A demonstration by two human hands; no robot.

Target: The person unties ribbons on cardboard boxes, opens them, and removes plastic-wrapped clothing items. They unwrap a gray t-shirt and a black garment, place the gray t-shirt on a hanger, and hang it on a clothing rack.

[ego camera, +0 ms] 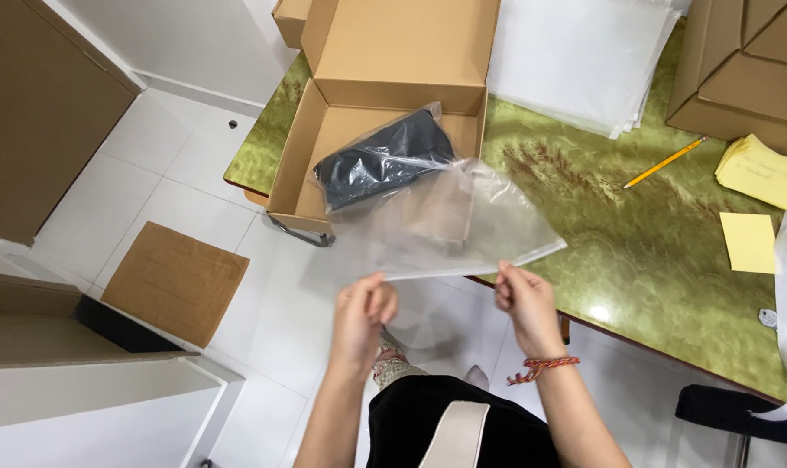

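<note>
Clear plastic bag (pixel 450 221) stretched forward above both hands, left grip (pixel 365 305) and right grip (pixel 519 299) each pinched on its near edge

The clear bag (pixel 450 221) pinched by the left hand (pixel 365 312) and right hand (pixel 523 303) was thin, glossy plastic film, faintly crinkled. The open box (pixel 385 87) was matt brown corrugated cardboard; inside it lay dark cloth wrapped in shiny plastic (pixel 383 158). The tabletop (pixel 636 234) had a polished green marbled finish that caught the light. The stacked sheets (pixel 584 56) looked like smooth translucent plastic. The sticky notes (pixel 748 241) were matt yellow paper.
</note>
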